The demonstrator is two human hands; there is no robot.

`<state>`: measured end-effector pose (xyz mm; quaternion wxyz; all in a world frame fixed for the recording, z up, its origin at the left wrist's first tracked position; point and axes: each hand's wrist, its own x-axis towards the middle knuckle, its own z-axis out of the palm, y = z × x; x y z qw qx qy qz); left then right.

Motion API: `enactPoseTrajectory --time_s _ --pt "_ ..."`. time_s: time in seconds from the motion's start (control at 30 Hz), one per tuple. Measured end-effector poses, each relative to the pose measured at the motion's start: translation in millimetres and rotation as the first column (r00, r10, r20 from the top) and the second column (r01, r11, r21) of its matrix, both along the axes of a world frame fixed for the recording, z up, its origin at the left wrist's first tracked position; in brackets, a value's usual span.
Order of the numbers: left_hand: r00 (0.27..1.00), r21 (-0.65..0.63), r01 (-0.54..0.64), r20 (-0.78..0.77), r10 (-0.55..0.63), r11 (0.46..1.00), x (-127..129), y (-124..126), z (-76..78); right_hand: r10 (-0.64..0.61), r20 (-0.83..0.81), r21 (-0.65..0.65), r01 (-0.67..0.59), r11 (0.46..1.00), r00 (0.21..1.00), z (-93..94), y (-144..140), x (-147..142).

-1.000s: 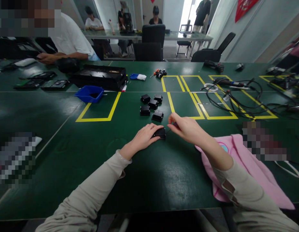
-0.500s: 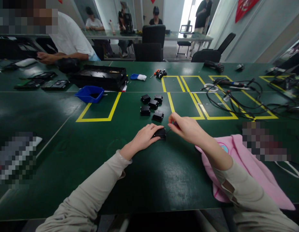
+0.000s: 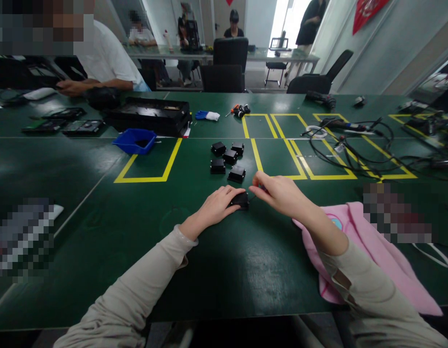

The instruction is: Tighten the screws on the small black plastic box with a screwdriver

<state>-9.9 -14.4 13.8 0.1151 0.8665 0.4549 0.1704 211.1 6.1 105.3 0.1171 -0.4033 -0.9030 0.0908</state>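
Note:
My left hand (image 3: 218,205) is closed around a small black box (image 3: 240,200) and holds it against the green table. My right hand (image 3: 276,192) is pinched around a screwdriver (image 3: 252,196); its handle is mostly hidden by the fingers. The thin shaft points left at the box's right side. Whether its tip sits in a screw is too small to tell. Just beyond my hands lies a loose cluster of several similar black boxes (image 3: 230,156), with small bright spots at their ends.
A blue bin (image 3: 135,141) stands at left before a long black case (image 3: 151,113). Gloves (image 3: 207,115) and orange-handled tools (image 3: 240,110) lie farther back. Black cables (image 3: 354,145) spread at right. A pink cloth (image 3: 372,256) lies under my right forearm. A person in white (image 3: 108,55) sits across the table.
My right hand has shifted very slightly left and down, toward the box. My left hand and the box have stayed in place.

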Motion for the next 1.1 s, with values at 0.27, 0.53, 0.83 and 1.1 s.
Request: enactPoseTrajectory --time_s 0.27,0.53,0.83,1.1 --pt "1.000 -0.002 0.005 -0.005 -0.005 1.000 0.1 -0.3 0.9 -0.009 -0.004 0.013 0.009 1.000 1.000 1.3 -1.6 0.1" --pt "1.000 0.001 0.003 0.001 -0.003 1.000 0.2 -0.2 0.4 -0.001 -0.001 0.017 0.001 1.000 1.000 0.3 -1.1 0.2" --pt "1.000 0.008 0.004 0.007 -0.004 1.000 0.1 0.5 -1.3 -0.023 0.011 0.013 0.023 1.000 1.000 0.9 -0.8 0.3" --pt "1.000 0.004 0.001 0.014 -0.001 1.000 -0.1 -0.2 -1.2 -0.025 -0.011 0.020 0.025 0.999 1.000 0.1 -0.8 -0.3"
